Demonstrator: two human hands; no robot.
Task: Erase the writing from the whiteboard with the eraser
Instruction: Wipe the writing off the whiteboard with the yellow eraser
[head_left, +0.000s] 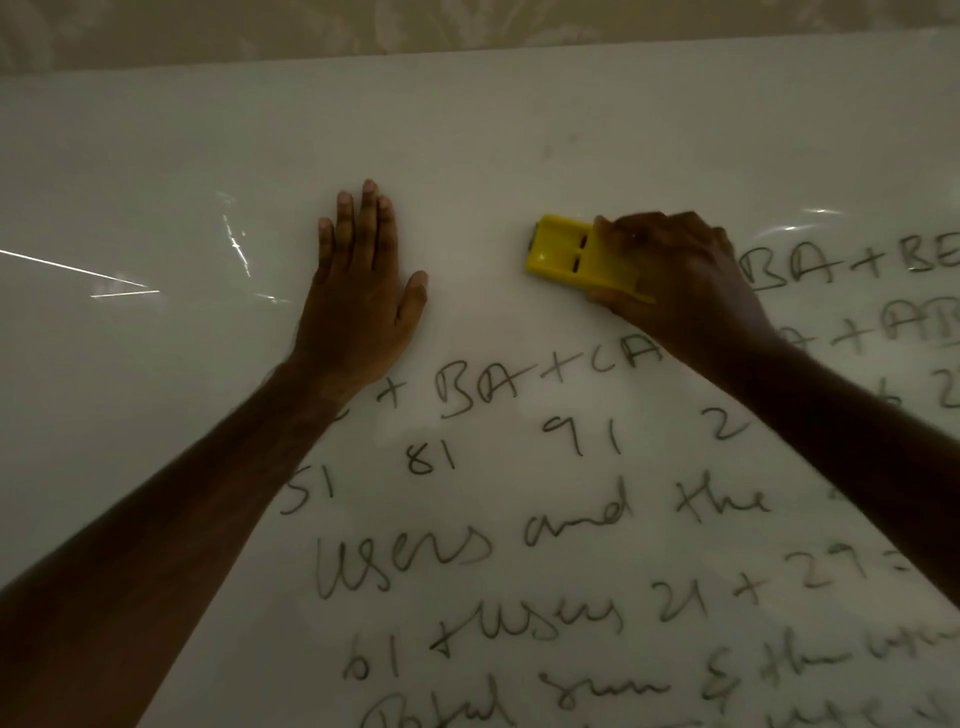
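With the left hand (358, 291) spread flat on the whiteboard (156, 156) and the right hand (680, 275) gripping the yellow eraser (566, 254), the far-left area looks clean, though dim light may hide smudges, while most writing (519, 545) nearer and rightward remains.

Your whiteboard (156, 171) looks smooth and glossy, throwing bright glare streaks at its left. Your eraser (563, 254) shows a shiny, hard yellow plastic shell.

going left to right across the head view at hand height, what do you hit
bare whiteboard → left hand flat on the board → yellow eraser → right hand gripping the eraser → writing "BA+BE"
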